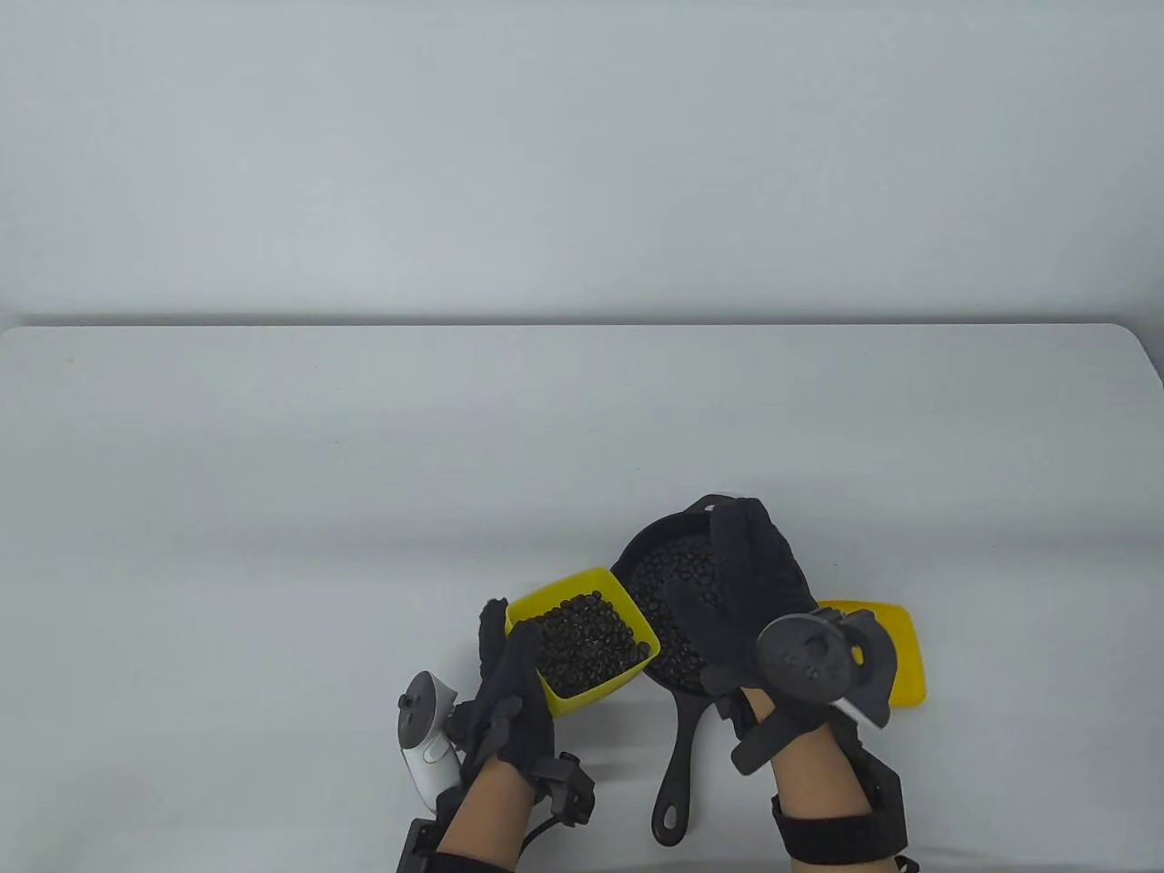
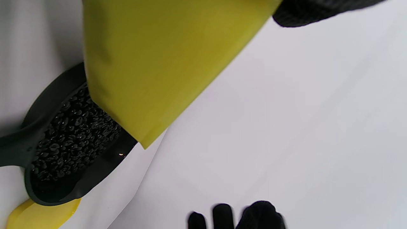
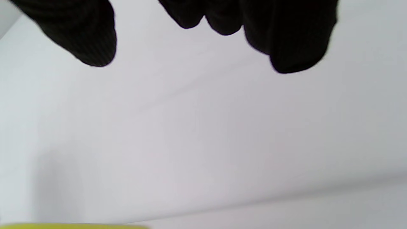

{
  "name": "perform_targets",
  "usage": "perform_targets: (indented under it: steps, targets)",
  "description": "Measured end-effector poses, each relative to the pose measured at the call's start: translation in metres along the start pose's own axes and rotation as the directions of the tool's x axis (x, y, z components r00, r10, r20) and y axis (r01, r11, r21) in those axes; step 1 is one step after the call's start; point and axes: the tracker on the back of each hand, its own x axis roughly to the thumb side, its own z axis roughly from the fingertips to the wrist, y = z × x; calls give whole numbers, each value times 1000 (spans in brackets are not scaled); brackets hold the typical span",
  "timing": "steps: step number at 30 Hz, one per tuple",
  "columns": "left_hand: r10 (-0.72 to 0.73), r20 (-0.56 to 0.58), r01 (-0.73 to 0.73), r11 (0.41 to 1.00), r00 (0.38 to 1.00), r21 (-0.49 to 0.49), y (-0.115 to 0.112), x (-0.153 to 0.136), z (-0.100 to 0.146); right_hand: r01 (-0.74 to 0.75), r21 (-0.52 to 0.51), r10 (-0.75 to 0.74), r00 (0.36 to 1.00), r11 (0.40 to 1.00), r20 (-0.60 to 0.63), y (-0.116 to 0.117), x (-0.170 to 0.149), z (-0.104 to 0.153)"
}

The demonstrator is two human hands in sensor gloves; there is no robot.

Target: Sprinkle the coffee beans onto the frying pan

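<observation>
A yellow square container (image 1: 582, 677) full of coffee beans (image 1: 587, 637) is gripped by my left hand (image 1: 511, 655) at its near-left corner. It sits against the left rim of the black frying pan (image 1: 637, 546) and overlaps it. The pan holds a layer of beans (image 1: 677, 568); its handle (image 1: 677, 773) points toward me. My right hand (image 1: 735, 527) hovers over the pan's right half, fingers loose and empty. In the left wrist view the container's underside (image 2: 152, 63) hangs over the pan (image 2: 95, 171) and its beans (image 2: 73, 136). The right wrist view shows my spread fingers (image 3: 286, 41) holding nothing.
A yellow lid (image 1: 896, 655) lies flat on the white table to the right of the pan, partly under my right wrist tracker (image 1: 814, 668). It also shows in the left wrist view (image 2: 38, 216). The table's far edge (image 1: 582, 325) runs across the middle.
</observation>
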Motion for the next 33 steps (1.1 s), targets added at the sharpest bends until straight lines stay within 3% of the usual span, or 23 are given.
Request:
perform_targets:
  steps: [2,4,7,10,12,14,19,21,27,33]
  targets:
    - [-2,5,2,1000,1000,-2,1,1,0,-191,-13,189,962,982,198,-8,13,-5]
    - [18,5,-18,1000,1000,-4,0,1,-1,-289,41,248,879,957,407,-11,17,-11]
    - [38,13,-38,999,999,-21,-4,3,-1,-443,136,287,756,886,589,-7,8,-16]
    - [39,24,-38,998,999,-48,-7,5,-1,-662,410,289,687,628,667,14,-23,-17]
    - [45,32,-43,998,998,-53,-8,7,0,-691,624,286,721,365,631,35,-57,-11]
    - [54,36,-52,997,998,-55,-8,8,0,-626,756,310,769,189,559,52,-85,-2]
    - [66,45,-64,997,997,-41,-3,10,1,-481,877,354,821,4,449,89,-132,28]
    - [71,43,-70,997,997,-35,-2,10,0,-468,883,347,823,-38,451,104,-139,39]
    - [68,36,-67,997,997,-32,-2,10,0,-406,912,281,871,-53,403,138,-144,64]
    - [62,38,-60,997,997,-40,-2,10,-1,-345,933,269,913,107,307,117,-151,71]
